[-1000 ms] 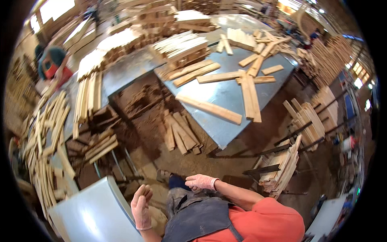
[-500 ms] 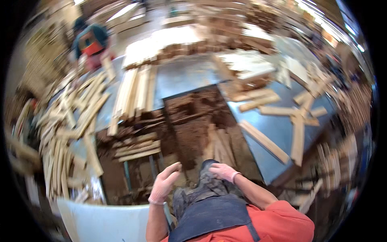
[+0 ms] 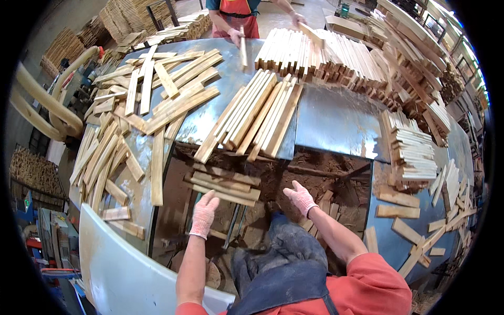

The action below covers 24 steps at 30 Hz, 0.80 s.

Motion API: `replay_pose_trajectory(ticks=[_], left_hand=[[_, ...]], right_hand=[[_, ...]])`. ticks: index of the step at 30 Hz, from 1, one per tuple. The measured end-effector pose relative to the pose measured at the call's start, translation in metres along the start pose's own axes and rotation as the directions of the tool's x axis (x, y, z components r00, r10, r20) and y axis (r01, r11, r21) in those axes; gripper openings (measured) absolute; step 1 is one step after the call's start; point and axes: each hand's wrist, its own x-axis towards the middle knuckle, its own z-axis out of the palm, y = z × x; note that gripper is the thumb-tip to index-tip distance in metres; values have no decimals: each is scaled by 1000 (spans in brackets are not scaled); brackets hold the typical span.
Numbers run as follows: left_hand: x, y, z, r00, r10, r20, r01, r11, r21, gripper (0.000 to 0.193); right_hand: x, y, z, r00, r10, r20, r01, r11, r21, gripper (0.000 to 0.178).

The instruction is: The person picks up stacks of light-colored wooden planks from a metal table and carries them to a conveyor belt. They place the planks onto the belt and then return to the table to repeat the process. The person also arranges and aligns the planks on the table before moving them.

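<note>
My left hand [image 3: 203, 214], in a pale knitted glove, is raised at the near edge of a small stack of boards [image 3: 223, 185] on a low metal-legged stand. Its fingers stretch forward with nothing in them; whether they touch the lowest board I cannot tell. My right hand [image 3: 300, 199], gloved alike, reaches out over the gap between the tables, open and holding nothing. Ahead, a row of long wooden strips [image 3: 252, 113] lies side by side on the metal table [image 3: 336, 119], their near ends overhanging its edge.
Loose boards [image 3: 178, 79] are heaped on the left table. Across the table a co-worker [image 3: 236, 16] holds a board in each hand beside a long stack [image 3: 325, 55]. More strips [image 3: 412, 149] stand stacked at right. A pale curved panel [image 3: 131, 268] rises by my left arm.
My view has swung left, bringing the co-worker to the top middle. My right hand has left my lap and reaches forward; my left hand is now close to the small board stack.
</note>
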Motion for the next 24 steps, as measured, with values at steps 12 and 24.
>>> replay_pose_trajectory(ticks=[12, 24], left_hand=[[361, 40, 46, 966, 65, -250, 128, 719, 683, 65], [408, 80, 92, 968, -222, -115, 250, 860, 444, 58]], right_hand=[[255, -100, 10, 969, 68, -239, -2, 964, 267, 95], [291, -157, 49, 977, 107, -182, -43, 944, 326, 91]])
